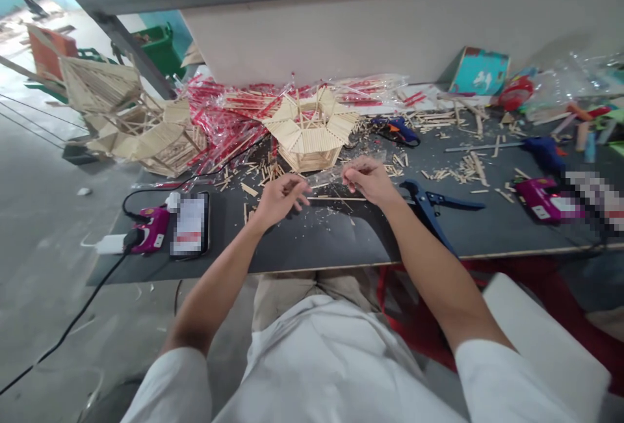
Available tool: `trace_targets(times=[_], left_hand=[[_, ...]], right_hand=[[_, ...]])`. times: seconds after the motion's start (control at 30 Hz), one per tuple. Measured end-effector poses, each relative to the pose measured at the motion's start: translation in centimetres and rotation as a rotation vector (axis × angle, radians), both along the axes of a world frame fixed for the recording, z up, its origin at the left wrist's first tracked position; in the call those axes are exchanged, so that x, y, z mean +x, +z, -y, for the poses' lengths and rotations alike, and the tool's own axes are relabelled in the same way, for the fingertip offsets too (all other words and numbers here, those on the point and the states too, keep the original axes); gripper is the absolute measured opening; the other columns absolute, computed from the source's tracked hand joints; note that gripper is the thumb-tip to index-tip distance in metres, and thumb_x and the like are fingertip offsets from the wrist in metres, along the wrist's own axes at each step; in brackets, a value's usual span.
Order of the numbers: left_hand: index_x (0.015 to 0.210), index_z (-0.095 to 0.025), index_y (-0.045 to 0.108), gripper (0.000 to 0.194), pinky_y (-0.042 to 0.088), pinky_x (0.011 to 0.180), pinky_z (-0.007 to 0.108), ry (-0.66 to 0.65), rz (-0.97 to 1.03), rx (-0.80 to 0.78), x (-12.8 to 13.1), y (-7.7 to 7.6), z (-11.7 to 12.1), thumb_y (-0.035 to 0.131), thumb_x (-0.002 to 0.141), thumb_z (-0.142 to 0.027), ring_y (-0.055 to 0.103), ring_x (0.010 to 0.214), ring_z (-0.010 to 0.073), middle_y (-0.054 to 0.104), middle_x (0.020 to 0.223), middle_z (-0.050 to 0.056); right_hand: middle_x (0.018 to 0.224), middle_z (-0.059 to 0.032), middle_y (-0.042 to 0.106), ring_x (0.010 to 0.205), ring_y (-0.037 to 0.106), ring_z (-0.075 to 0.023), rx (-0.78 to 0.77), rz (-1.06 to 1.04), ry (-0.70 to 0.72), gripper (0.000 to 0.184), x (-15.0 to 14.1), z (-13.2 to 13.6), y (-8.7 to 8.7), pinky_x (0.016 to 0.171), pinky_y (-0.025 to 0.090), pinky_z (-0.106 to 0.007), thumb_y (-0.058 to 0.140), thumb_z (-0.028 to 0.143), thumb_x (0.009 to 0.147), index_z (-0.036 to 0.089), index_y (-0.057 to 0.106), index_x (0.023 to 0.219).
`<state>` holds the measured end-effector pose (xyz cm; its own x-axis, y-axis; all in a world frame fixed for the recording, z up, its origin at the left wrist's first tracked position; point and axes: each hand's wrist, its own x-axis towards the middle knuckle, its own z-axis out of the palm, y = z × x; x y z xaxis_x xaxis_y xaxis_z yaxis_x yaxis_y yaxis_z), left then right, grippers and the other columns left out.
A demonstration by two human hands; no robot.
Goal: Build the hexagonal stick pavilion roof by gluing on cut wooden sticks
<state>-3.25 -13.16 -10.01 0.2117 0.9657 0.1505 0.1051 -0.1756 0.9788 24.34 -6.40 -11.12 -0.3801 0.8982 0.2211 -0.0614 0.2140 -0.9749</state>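
Observation:
My left hand (283,199) hovers above the dark tabletop, its fingers loosely bent and apart, with nothing clear in them. To its right, my right hand (369,180) has thumb and fingers curled together; whatever they pinch is too small or blurred to make out. A thin wooden stick (336,199) lies on the table between the hands. Just behind them stands a small model pavilion (312,134) built of sticks, with a six-sided ring roof. A blue pipe cutter (429,205) lies beside my right forearm.
A larger stick model (146,130) sits at the left edge. Red-and-clear plastic wrappers (219,111) pile up behind. Glue guns (400,129), scattered stick offcuts (472,169), a teal cup (480,72), a phone (190,225), and purple power strips (152,228) with cords lie around the tabletop.

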Motion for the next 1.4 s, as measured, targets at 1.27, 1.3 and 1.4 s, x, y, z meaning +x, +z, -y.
trace_targets(times=[1.27,1.3,1.4], left_hand=[[0.124,-0.014,0.06,0.06,0.059,0.051,0.023,-0.056,0.228,-0.337,2.9,-2.2,-2.6,0.081,0.091,-0.059,0.073,0.056,0.013,0.083,0.099,0.013],[0.131,-0.015,0.057,0.066,0.059,0.05,0.023,-0.054,0.236,-0.32,2.8,-2.1,-2.6,0.083,0.09,-0.058,0.073,0.056,0.0135,0.083,0.096,0.011],[0.146,-0.016,0.049,0.083,0.06,0.05,0.023,-0.128,0.209,-0.287,2.6,-1.8,-2.4,0.09,0.084,-0.053,0.074,0.056,0.0152,0.082,0.089,0.007]], right_hand=[[0.08,-0.0038,0.079,0.065,0.064,-0.0156,-0.046,0.305,0.036,0.03,-0.1,1.2,0.7,0.062,0.05,-0.031,0.084,0.047,0.087,0.022,0.086,0.104],[0.077,-0.003,0.078,0.063,0.063,-0.0149,-0.038,0.32,0.055,0.029,-0.2,1.3,0.8,0.061,0.048,-0.03,0.084,0.046,0.087,0.022,0.086,0.104],[0.078,-0.0027,0.077,0.061,0.062,-0.014,-0.041,0.312,0.078,0.031,-0.7,1.6,0.9,0.059,0.048,-0.029,0.083,0.048,0.087,0.021,0.085,0.103]])
